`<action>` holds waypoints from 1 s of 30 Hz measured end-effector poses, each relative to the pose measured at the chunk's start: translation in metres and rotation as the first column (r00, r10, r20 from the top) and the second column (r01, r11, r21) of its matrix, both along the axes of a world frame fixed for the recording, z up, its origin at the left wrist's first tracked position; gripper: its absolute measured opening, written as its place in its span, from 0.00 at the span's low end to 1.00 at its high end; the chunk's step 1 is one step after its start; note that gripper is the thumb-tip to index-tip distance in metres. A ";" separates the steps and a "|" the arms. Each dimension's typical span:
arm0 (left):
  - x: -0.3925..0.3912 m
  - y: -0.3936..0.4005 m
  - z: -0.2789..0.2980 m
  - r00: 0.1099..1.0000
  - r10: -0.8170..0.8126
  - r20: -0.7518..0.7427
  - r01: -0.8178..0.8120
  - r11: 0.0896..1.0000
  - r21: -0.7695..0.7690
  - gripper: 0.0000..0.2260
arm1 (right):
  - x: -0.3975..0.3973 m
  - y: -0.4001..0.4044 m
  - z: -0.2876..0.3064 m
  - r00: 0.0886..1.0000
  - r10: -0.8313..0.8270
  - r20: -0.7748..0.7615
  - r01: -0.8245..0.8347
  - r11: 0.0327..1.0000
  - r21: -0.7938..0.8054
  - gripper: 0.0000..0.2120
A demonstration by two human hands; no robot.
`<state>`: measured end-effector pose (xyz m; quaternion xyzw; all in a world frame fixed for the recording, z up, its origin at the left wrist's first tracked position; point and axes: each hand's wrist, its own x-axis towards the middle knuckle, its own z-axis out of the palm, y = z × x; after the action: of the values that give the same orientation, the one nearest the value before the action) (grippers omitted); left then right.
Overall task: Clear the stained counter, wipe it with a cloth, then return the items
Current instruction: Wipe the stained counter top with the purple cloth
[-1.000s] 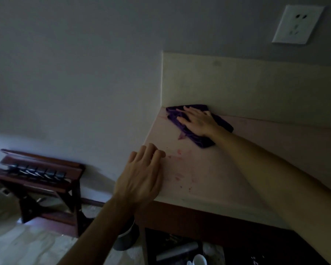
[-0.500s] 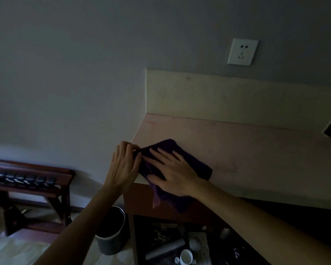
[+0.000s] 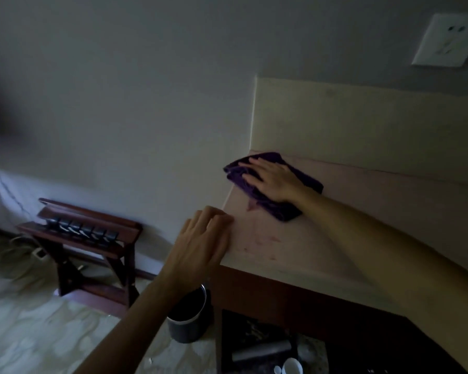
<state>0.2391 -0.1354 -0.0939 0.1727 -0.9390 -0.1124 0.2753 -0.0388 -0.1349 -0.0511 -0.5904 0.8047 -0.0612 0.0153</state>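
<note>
- While the light is dim, the head view gives us the right hand (image 3: 272,177) laid flat on the purple cloth (image 3: 307,182), fingers straight and a little spread, pressing it down onto the counter (image 3: 335,238).
- That cloth sits folded in the far left corner of the counter, just beside the pale backsplash (image 3: 349,122) and reaching the counter's left edge.
- Pinkish stains (image 3: 262,242) show on the counter surface nearer the front edge, between the cloth and the left hand; 1 reddish smear peeks out right at the cloth's near edge.
- Left hand (image 3: 200,251) rests on the front left corner of the counter, fingers gently bent and close together, holding nothing.
- Down below the counter's corner stands a dark cylindrical bin (image 3: 187,319) on the patterned floor, partly hidden behind the left forearm.
- Under the counter, an open dark space holds a pale roll-shaped thing (image 3: 262,350) and a white cup (image 3: 291,367); too murky to say more.
- Over to the left, well apart from the counter, a dark wooden rack (image 3: 84,233) with black straps stands against the wall.
- Up top right, a white wall socket (image 3: 447,40) sits above the backsplash.
</note>
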 end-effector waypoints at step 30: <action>-0.008 0.008 0.055 0.976 -0.023 -0.218 0.055 0.988 0.141 0.14 | 0.137 0.100 -0.007 0.996 0.083 0.042 -0.081 0.996 -0.046 0.30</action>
<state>0.2306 -0.1279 -0.0388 0.1606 -0.8960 -0.2045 0.3599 0.0980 -0.0350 -0.0583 -0.6217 0.7776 -0.0913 0.0224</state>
